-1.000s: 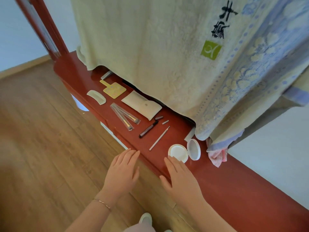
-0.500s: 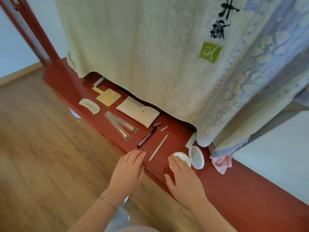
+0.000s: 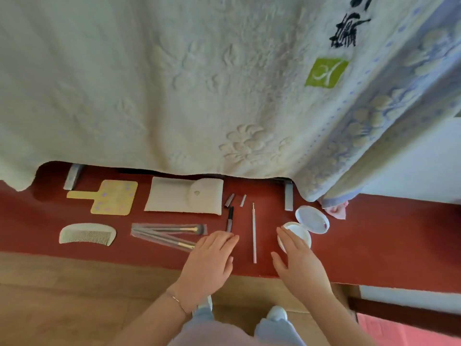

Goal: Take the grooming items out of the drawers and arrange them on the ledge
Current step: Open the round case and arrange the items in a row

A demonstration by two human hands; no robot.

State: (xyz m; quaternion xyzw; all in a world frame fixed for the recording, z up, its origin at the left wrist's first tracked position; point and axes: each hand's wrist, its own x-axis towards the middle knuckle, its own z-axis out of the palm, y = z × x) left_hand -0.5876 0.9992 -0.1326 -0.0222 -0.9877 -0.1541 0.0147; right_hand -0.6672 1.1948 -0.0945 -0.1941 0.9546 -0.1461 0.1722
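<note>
Both hands lie flat with fingers released, grasping nothing: the left hand (image 3: 212, 260) partly hides the pen (image 3: 229, 218), the right hand (image 3: 299, 265) covers part of the open compact (image 3: 308, 224). On the red ledge (image 3: 386, 245) lie a comb (image 3: 87, 234), paddle mirror (image 3: 109, 197), pouch (image 3: 184, 196), wrapped brushes (image 3: 167, 234) and thin stick (image 3: 254, 233). A hanging towel (image 3: 174, 83) conceals the ledge's back.

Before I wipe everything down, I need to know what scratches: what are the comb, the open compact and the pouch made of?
Comb: pale, matte, fine even teeth; looks like moulded plastic, possibly horn or wood. Open compact: white, smooth, slightly glossy shell, likely plastic. Pouch: off-white, soft-edged, with a snap flap; looks like faux leather or fabric.
</note>
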